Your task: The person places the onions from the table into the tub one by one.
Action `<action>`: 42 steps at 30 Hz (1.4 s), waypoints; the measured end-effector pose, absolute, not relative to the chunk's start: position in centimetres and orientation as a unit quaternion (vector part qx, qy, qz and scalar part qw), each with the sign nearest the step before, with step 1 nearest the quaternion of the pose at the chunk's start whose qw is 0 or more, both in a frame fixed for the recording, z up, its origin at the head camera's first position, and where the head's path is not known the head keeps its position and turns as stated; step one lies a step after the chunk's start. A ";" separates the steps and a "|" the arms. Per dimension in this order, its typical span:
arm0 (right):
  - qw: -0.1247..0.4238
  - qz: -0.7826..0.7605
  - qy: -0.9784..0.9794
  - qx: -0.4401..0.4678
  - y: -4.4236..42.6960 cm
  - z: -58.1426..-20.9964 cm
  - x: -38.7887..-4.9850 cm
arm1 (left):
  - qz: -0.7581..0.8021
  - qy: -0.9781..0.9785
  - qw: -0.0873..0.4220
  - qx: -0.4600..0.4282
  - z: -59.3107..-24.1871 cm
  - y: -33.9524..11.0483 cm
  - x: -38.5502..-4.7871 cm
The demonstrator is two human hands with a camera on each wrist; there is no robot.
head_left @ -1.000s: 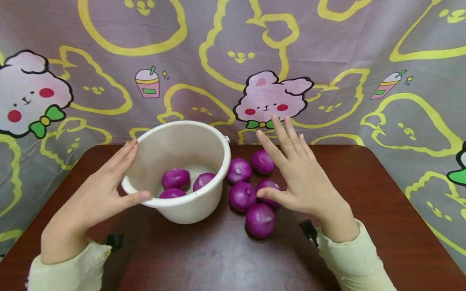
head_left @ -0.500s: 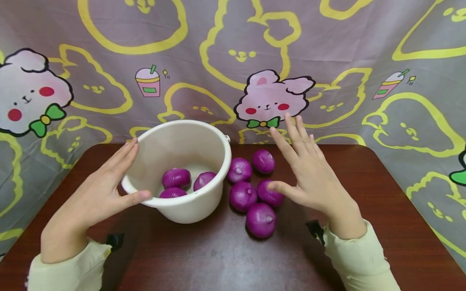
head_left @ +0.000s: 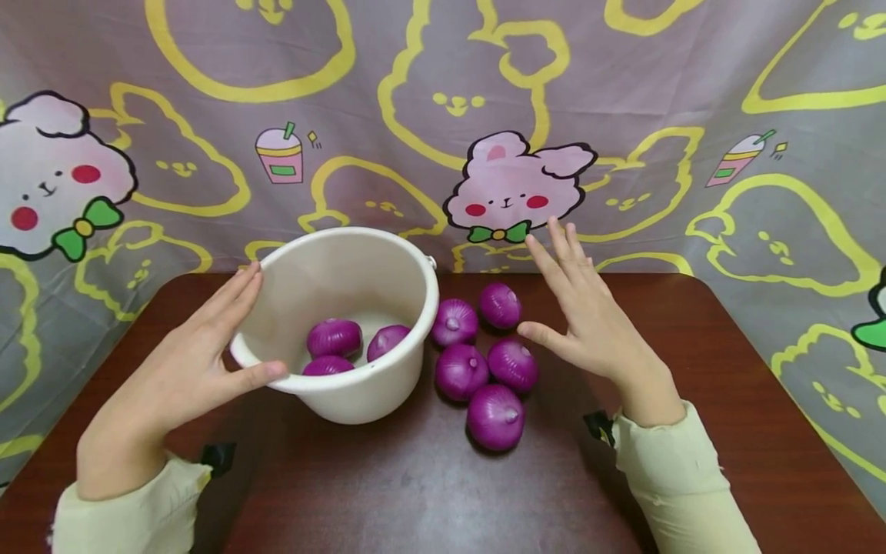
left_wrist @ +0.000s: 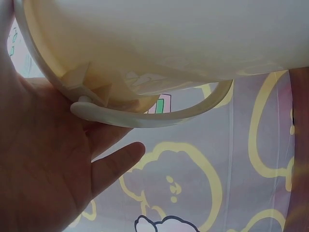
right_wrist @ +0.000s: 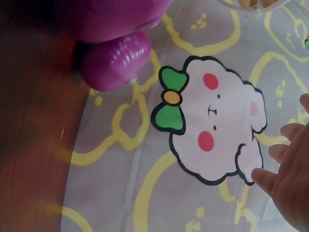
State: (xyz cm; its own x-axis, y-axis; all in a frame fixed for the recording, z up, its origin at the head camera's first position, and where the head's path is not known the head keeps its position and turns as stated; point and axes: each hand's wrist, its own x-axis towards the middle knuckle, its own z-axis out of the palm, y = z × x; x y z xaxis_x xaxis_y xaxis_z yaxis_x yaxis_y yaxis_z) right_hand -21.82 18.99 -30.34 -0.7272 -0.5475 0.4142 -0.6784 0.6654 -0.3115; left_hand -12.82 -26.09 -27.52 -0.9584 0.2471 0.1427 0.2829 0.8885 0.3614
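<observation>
On my feed I can read no text, brand or number: none on the white bucket, the onions or the patterned cloth. A drink cup printed there bears a green label patch, without lettering I can make out.

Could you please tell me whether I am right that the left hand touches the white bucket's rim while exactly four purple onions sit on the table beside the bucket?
Not quite: the count is off. The head view shows five purple onions on the table beside the white bucket. The left hand does touch its rim.
</observation>
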 end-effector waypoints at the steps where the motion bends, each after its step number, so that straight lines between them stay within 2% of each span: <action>1: 0.141 0.229 -0.902 0.338 19.1 -30.4 -21.9 | -0.192 -0.971 0.044 -0.134 -27.5 -26.1 -12.8; 27: 0.025 0.238 -0.906 0.350 17.7 -33.9 -23.0 | -0.189 -0.971 0.045 -0.137 -27.5 -26.1 -12.8; 42: -0.018 0.228 -0.901 0.369 17.3 -34.7 -22.9 | -0.173 -0.976 0.039 -0.129 -27.4 -26.1 -12.8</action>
State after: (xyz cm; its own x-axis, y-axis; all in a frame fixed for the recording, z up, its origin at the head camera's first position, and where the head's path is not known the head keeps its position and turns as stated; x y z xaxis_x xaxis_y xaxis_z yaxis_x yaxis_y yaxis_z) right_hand -22.89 17.29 -34.66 -0.7270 -0.6732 0.1351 -0.6564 0.6237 -0.4244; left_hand -12.79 -26.07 -27.38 -0.9634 0.2390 0.1210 0.2660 0.9068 0.3270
